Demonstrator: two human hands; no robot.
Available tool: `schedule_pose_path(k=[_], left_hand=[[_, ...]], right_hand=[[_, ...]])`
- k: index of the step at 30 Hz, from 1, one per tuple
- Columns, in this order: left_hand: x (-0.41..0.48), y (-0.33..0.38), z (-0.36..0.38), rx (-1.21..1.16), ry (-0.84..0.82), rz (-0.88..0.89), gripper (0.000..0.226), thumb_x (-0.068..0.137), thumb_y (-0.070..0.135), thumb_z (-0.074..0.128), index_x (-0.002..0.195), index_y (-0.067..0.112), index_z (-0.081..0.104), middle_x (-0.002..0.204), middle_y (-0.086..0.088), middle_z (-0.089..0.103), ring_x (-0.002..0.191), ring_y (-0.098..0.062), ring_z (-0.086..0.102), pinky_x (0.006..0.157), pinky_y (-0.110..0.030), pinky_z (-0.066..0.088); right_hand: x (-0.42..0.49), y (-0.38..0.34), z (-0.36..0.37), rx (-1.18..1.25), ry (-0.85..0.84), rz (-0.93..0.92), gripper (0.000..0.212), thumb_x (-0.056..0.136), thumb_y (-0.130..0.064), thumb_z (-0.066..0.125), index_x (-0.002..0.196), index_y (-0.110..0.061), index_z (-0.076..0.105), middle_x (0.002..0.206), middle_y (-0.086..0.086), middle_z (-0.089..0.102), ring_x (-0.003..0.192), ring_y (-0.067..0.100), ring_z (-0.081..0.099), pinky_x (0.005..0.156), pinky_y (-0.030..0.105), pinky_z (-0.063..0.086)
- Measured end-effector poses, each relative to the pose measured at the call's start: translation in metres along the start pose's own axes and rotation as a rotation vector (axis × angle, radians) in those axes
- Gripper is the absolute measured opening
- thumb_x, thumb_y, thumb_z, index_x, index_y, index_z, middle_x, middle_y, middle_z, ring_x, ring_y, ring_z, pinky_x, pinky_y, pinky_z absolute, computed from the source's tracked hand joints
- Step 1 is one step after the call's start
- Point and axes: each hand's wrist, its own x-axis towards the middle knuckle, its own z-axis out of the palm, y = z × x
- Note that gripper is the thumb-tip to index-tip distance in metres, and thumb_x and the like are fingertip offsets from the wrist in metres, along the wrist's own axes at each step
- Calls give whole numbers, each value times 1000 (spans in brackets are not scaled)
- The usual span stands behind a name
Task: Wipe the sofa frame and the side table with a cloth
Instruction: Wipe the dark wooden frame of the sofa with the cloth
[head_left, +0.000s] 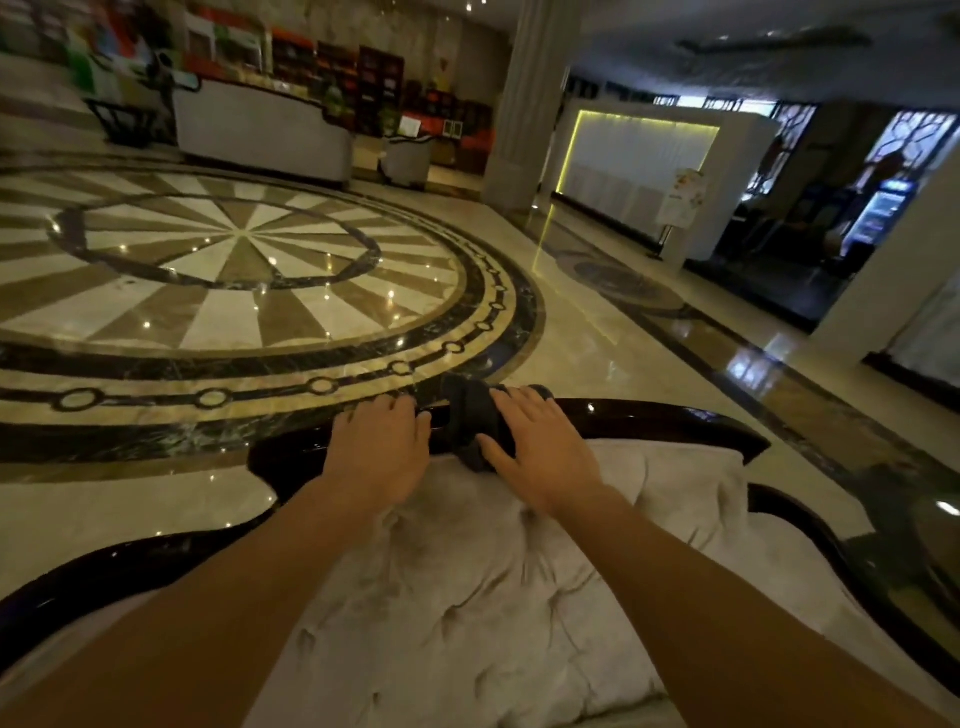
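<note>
At lower centre, our right hand (540, 447) presses a dark grey cloth (475, 421) flat on the glossy dark-wood sofa frame (649, 418). Our left hand (376, 449) grips that frame.

The one head-worn camera looks forward and down from just above the sofa frame (649, 418), close to the left hand (376, 457) and right hand (540, 447). Its wide angle curves the lobby floor (234, 270) beyond.

- Fingertips of the left hand (376, 447) are hiding behind the frame (649, 415).
- The right hand (540, 447) is covering part of the cloth (470, 415).
- The frame is running off both side edges.
- The far shelves (332, 67) are blurring.
</note>
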Motion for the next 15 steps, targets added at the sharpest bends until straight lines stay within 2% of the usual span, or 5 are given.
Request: schedule_pose_path(k=[4,6,10,12,15], left_hand=[[19,44,28,104,-42,-3,41,102,45,25,121,23,54,123,-4,61,115,-25,53,101,-44,36],[24,72,42,184,-52,-1,49,100,52,21,127,24,51,130,-5,57,123,-29,49,104,-48,34],[42,127,61,286,-138,-3,60,97,61,18,137,23,42,140,-9,49,130,-33,41,107,-53,28],[51,144,64,302,-181,-16,61,96,62,16,137,23,40,141,-10,48,131,-34,41,106,-55,27],[50,147,69,362,-141,20,59,96,60,14,135,25,39,138,-8,51,128,-32,44,103,-52,32]], right_hand=[[-13,83,-12,11,-13,83,61,105,-46,39,158,-17,27,162,4,33,151,20,22,124,40,14],[-19,121,-18,33,-22,109,59,105,-44,40,157,-16,28,160,5,35,149,22,25,123,40,17],[-19,158,-27,91,-68,129,59,103,-40,43,157,-20,28,159,5,37,146,23,28,122,43,19],[-11,159,-32,102,-132,107,61,99,-47,34,157,-28,26,159,4,37,146,26,29,121,49,20],[4,143,-30,80,-174,143,62,95,-59,16,153,-43,30,155,5,44,141,33,35,118,58,20]])
